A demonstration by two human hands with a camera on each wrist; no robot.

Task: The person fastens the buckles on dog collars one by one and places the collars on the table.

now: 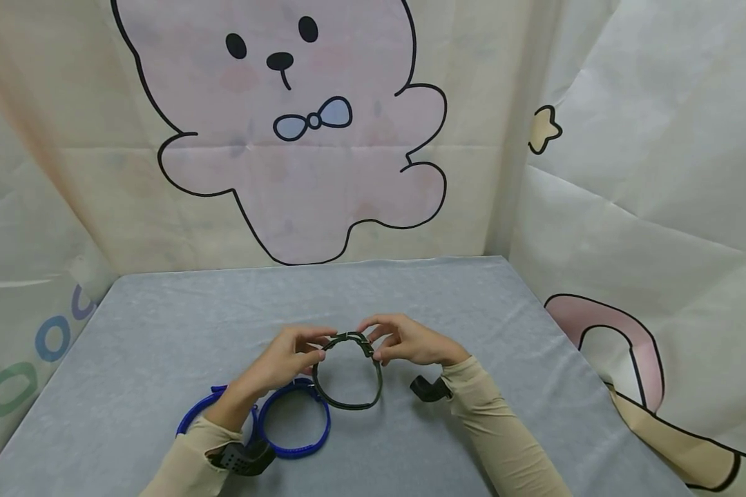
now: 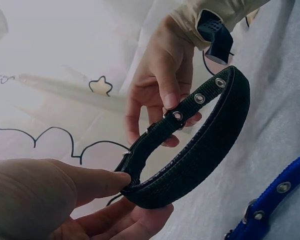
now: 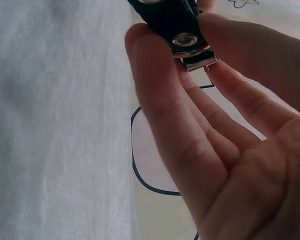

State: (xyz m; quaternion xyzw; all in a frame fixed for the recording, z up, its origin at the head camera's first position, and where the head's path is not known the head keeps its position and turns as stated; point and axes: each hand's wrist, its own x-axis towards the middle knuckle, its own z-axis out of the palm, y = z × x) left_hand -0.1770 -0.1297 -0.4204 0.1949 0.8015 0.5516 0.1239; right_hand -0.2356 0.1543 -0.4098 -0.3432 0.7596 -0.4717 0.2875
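Both hands hold up a dark green collar (image 1: 347,406), bent into a ring, above the table. My left hand (image 1: 286,359) pinches its upper left side between thumb and fingers. Opposite, my right hand (image 1: 412,340) pinches the strap near the metal buckle. In the left wrist view the collar (image 2: 215,145) shows a wide padded band and a narrower strap with metal eyelets, the right thumb (image 2: 168,95) lying on that strap. Close up in the right wrist view, the silvery buckle (image 3: 199,61) sits between thumb and fingers; the rest of the collar is cut off there.
A blue collar (image 1: 295,453) lies in a ring on the grey cloth-covered table (image 1: 460,297), just left of the green one. Another blue collar (image 1: 193,416) is partly hidden under the left forearm. Printed curtains (image 1: 646,172) stand behind and beside the table.
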